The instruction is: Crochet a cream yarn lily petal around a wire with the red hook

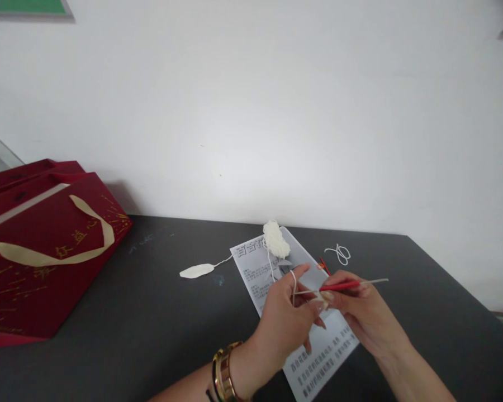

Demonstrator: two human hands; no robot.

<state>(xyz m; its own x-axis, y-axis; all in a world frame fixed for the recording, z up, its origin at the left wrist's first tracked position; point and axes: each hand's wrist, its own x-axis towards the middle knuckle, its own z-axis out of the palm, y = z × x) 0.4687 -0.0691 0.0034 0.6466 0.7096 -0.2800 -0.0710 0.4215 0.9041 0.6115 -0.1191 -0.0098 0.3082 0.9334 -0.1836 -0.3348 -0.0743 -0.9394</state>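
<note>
My left hand (287,315) is closed, with cream yarn looped over its raised index finger and a small crocheted piece pinched at its fingertips. My right hand (360,312) is closed on a red-handled crochet hook (343,286), whose thin end points right. Both hands meet above a printed instruction sheet (318,357) on the dark table (159,312). A ball of cream yarn (275,239) lies at the sheet's far end, its strand running down to my left hand.
A finished cream crocheted leaf shape (197,271) with a trailing thread lies left of the sheet. A loose yarn scrap (339,254) and small red scissors (323,266) lie behind my right hand. A red gift bag (37,251) lies at the left. A white wall stands behind.
</note>
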